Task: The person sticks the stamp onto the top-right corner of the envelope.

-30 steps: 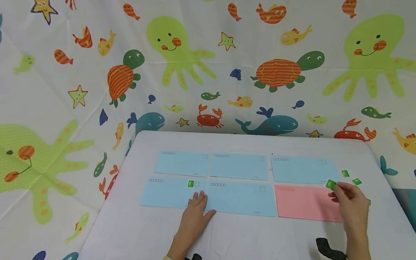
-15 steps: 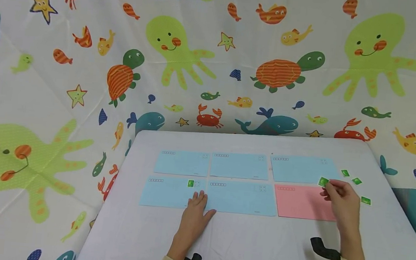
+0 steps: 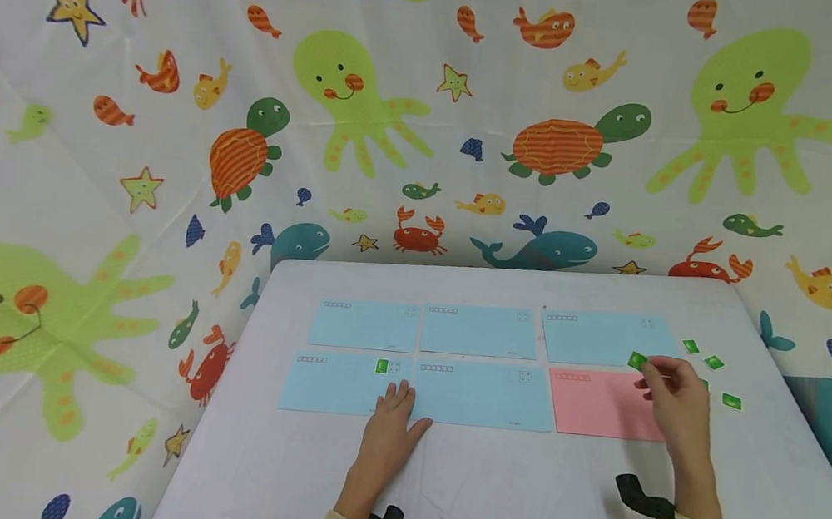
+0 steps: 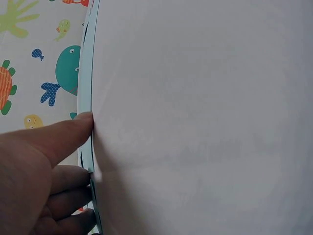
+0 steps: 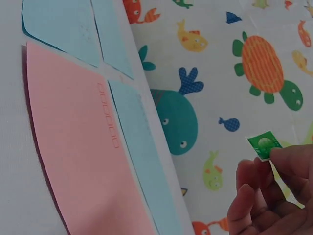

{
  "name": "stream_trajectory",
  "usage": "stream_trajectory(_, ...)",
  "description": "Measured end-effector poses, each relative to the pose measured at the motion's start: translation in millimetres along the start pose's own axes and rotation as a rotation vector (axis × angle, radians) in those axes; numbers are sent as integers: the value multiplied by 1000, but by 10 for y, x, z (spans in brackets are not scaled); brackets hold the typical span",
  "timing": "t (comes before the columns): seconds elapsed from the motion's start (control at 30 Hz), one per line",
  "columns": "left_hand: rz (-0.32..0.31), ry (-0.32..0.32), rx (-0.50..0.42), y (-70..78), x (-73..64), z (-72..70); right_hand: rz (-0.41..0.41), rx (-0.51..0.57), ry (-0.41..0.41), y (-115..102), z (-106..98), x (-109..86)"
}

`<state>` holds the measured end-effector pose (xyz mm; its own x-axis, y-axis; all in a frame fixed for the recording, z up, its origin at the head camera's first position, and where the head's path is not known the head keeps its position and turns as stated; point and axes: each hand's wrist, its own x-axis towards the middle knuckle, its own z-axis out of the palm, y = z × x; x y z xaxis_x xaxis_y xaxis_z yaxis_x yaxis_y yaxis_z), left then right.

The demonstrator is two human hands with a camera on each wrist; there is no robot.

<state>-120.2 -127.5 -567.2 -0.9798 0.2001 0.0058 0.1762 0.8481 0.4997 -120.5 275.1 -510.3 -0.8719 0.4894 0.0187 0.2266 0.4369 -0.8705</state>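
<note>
My right hand (image 3: 680, 402) pinches a small green stamp (image 5: 265, 143) between thumb and finger, held above the far edge of the pink envelope (image 3: 601, 404). In the right wrist view the stamp sticks out past the fingertips, apart from the paper. My left hand (image 3: 388, 432) rests with fingers straight on the front edges of two blue envelopes, the front left one (image 3: 328, 389) and the front middle one (image 3: 477, 403). A green stamp (image 3: 381, 366) lies on the front left envelope beside its printed stamp box.
Three more blue envelopes, among them the back right one (image 3: 603, 344), form the back row. Several loose green stamps, one of them a stamp (image 3: 732, 401) near the right edge, lie on the white table (image 3: 498, 501). A sea-animal cloth (image 3: 403, 83) hangs behind.
My right hand has moved left with the stamp, away from the loose stamps and over the pink envelope's far side. The left hand has stayed in place.
</note>
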Motion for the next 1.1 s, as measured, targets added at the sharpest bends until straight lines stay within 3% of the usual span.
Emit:
stream_trajectory(0.23,-3,-7,-5,4,5,-10,15,3,-20,-39,42,-16)
stream_trajectory(0.53,-3,-6,-13,4,1,-13,-38,56,-59,-70,135,-30)
stream_trajectory(1.1,15,10,-13,-15,-6,-9,-45,23,-98,-105,290,-52)
